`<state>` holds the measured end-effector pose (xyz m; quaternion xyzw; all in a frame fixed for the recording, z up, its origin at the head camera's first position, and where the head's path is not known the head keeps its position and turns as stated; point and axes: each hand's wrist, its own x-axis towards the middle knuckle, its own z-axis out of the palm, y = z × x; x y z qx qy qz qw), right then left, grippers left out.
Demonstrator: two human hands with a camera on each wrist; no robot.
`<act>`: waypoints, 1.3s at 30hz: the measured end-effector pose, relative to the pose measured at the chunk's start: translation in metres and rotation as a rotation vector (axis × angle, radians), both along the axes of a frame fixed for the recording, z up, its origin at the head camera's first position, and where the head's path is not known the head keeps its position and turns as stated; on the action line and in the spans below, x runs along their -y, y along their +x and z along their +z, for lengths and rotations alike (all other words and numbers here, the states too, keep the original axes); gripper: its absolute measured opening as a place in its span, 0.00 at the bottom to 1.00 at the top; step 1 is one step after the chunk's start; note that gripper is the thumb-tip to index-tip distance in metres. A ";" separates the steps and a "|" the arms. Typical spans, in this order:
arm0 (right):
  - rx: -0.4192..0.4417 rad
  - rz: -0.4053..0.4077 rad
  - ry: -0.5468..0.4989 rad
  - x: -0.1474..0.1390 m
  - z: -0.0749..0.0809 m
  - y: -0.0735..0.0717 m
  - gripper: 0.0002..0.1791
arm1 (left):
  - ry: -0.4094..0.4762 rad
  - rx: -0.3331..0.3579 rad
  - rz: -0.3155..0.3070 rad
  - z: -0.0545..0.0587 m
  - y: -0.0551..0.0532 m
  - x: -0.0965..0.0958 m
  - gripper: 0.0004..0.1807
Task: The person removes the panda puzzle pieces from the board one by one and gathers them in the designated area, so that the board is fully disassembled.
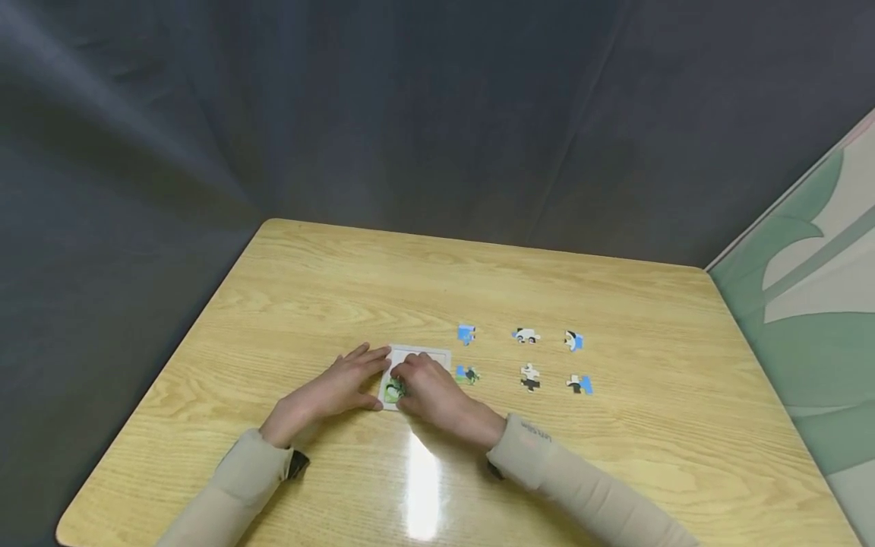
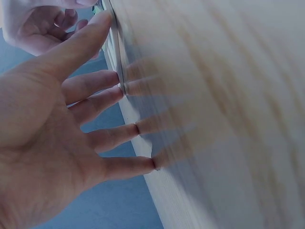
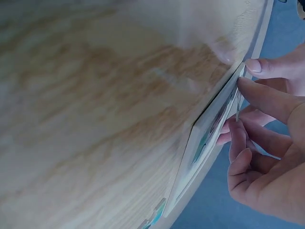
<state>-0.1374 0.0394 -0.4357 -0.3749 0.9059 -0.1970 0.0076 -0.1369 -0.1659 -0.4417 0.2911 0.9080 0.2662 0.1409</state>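
Observation:
A shallow white puzzle tray (image 1: 437,352) lies on the table under both hands. With fingers spread and nearly straight, my left hand (image 1: 342,386) rests its fingertips and thumb along the tray's left side. My right hand (image 1: 431,391) reaches over the tray and pinches a thin puzzle piece (image 3: 238,109), seen edge-on in the right wrist view between thumb and curled fingers. Green and black puzzle artwork (image 1: 393,390) shows in the tray's lower left, partly covered by the right fingers. The right hand also hides much of the tray's right side.
Several loose puzzle pieces lie right of the tray in two rows. A blue piece (image 1: 466,334), a panda-face piece (image 1: 525,336) and a white-and-blue piece (image 1: 574,340) are behind; a green-and-blue piece (image 1: 469,374), a black-and-white piece (image 1: 529,377) and another (image 1: 580,384) are nearer.

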 end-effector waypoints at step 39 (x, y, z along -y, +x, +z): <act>-0.151 -0.133 -0.120 -0.110 -0.007 0.024 0.24 | 0.006 -0.005 0.032 -0.005 0.003 -0.005 0.39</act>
